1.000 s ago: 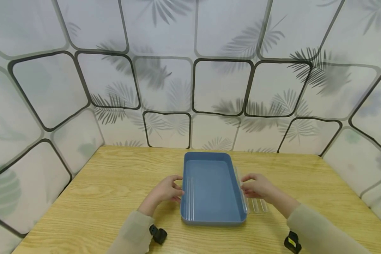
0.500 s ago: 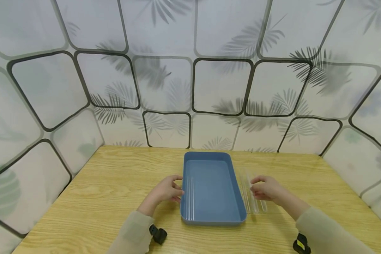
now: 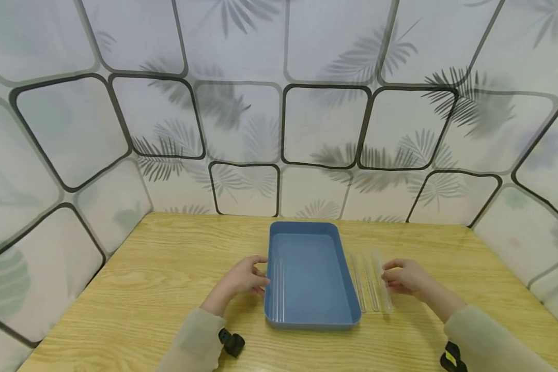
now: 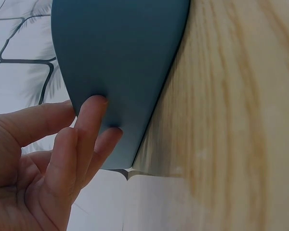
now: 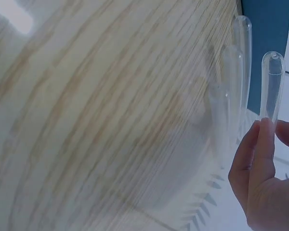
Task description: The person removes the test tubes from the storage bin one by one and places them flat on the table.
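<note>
Lower centre: left hand (image 3: 243, 277), unclenched, touching blue tray (image 3: 312, 276); right hand (image 3: 406, 277), well apart, pinching a clear tube (image 5: 271, 89), possibly glass

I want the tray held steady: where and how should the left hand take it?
Probably the left long wall of the blue tray, from the left: it's a raised side, and the left hand touches its outer face. Fingers should press outside, since tubes inside lie along that wall. On the right, clear tubes lie close beside the tray.

the tray (image 3: 313, 279) is blue, tubes (image 5: 271, 89) clear, table (image 3: 181, 258) yellow wood-grained, walls (image 3: 325, 129) pale with grey leaves (image 3: 158, 164).
</note>
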Tool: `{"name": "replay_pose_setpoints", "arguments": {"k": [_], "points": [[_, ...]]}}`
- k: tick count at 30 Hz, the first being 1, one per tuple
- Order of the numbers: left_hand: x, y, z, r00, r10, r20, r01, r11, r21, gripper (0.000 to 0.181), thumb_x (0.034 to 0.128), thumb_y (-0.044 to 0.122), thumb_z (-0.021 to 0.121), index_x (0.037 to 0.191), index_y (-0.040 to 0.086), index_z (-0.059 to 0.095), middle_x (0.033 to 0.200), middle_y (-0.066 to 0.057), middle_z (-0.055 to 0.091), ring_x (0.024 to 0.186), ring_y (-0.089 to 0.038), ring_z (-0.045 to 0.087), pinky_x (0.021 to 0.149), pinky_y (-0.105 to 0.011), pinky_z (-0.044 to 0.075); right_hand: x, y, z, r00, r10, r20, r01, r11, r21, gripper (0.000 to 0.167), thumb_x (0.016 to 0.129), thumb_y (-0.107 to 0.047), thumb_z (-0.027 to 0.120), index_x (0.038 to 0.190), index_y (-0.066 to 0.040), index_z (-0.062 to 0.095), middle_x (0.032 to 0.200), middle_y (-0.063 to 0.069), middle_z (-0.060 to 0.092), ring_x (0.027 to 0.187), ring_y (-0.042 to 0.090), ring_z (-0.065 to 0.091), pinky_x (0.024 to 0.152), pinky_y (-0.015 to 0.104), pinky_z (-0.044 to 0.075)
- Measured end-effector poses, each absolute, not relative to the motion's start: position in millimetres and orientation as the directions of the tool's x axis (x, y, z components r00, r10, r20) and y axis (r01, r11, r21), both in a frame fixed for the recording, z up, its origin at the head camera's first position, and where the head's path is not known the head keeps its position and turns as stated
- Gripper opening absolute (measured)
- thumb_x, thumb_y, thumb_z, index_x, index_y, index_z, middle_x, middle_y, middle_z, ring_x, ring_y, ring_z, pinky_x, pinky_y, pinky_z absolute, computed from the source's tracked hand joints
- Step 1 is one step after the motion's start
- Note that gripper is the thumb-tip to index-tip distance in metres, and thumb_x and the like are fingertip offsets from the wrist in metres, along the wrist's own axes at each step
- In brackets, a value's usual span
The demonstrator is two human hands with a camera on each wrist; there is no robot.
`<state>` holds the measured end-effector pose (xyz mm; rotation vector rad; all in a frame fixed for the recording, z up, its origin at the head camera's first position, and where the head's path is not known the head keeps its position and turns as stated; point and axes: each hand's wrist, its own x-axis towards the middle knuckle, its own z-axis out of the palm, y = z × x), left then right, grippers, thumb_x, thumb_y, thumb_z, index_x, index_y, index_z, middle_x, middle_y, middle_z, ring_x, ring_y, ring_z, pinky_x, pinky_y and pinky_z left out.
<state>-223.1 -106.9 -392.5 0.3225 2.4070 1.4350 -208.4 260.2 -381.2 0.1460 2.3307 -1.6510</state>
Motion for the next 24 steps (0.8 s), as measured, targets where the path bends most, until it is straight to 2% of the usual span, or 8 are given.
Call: {"name": "replay_pose_setpoints", "arguments": {"k": [13,24], "points": [[-224.2,-108.1,-395.0,-0.921,0.356,-0.157,0.026,0.458,0.888,0.056,0.0800,0.001,0.062,0.130,-0.004,0.036,0.086,-0.013,0.059,0.059,-0.022,0.062,0.053,-0.033,0.048,-213.6,278.6,-386.4,-0.956,-0.006,-0.295,0.268,0.401,-0.876,0.037,0.081,0.001,0.051,0.109,0.021,0.037,0.073,0.005,0.053,0.058,0.009,0.054,0.057,0.025,0.050],[-223.4,-108.3,-393.8,-0.922,0.353,-0.156,0.025,0.457,0.889,0.056,0.0799,0.001,0.062,0.130,-0.005,0.037,0.087,-0.014,0.059,0.059,-0.022,0.062,0.054,-0.034,0.049,-220.9,282.3,-390.6,-0.956,0.046,-0.290,0.271,0.512,-0.815,0.034,0.080,0.004,0.052,0.106,0.022,0.040,0.071,0.009,0.054,0.058,0.011,0.055,0.056,0.026,0.050]]}}
